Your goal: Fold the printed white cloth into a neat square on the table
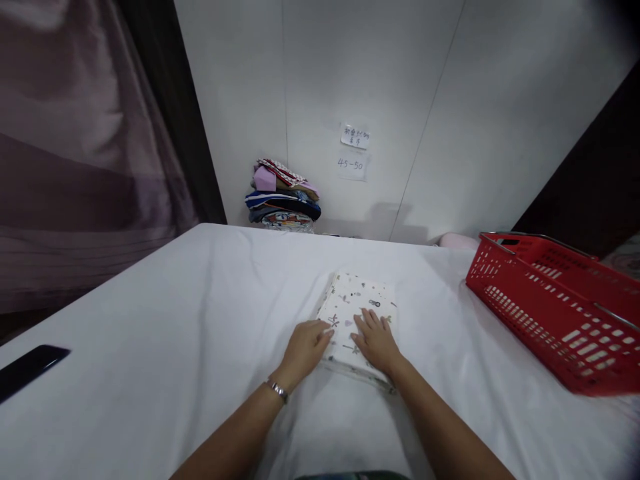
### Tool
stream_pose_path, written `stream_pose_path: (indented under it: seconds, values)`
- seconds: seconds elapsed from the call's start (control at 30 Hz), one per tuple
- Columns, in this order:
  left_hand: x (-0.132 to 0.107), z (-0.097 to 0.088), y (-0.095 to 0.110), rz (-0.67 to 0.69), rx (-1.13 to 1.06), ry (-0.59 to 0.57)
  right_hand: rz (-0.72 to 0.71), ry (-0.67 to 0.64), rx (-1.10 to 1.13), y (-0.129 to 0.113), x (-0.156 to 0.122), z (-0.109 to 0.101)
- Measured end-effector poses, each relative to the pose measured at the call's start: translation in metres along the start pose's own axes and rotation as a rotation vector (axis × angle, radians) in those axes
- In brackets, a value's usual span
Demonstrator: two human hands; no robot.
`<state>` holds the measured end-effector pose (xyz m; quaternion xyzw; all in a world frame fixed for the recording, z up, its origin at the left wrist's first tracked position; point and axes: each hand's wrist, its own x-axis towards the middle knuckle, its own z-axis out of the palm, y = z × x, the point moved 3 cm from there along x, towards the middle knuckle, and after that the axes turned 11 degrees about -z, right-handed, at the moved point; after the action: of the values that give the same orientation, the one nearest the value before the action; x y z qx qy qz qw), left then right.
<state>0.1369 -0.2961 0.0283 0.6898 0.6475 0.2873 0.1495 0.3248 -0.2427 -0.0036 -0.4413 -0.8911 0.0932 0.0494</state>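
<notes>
A folded white cloth [345, 303] with small printed figures lies as a neat, layered rectangle on the white-covered table. My right hand [377, 343] rests palm down on its right half, fingers spread. At the cloth's left edge is my left hand [305, 347], wearing a metal-banded watch or bracelet [277, 391] on the wrist. Its thumb and a forefinger show apart on the top layer; the other fingers are hidden. Neither hand lifts the cloth.
A red plastic basket [555, 310] stands on the table's right side. A dark phone-like object [30, 369] lies at the left edge. Beyond the far edge sits a stack of folded fabrics [284, 200] against the wall, with two paper notes [353, 153] nearby. A pinkish curtain [75, 153] hangs left.
</notes>
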Motion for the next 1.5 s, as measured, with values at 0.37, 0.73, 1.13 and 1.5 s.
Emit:
stream_pose_path:
  seconds: [0.37,0.73,1.13,1.5]
  values:
    - [0.084,0.018,-0.020,-0.451,0.084,0.006,0.027,-0.020,0.083,0.001,0.000,-0.001]
    - [0.097,0.026,-0.035,-0.511,-0.168,-0.121,0.090,0.269,0.272,0.042,0.054,-0.030]
    - [0.089,0.035,-0.054,-0.495,-0.326,0.012,-0.018,0.255,0.197,0.046,0.077,-0.003]
    - [0.090,0.036,-0.058,-0.415,-0.326,0.011,-0.204,0.101,0.073,0.024,0.159,-0.036]
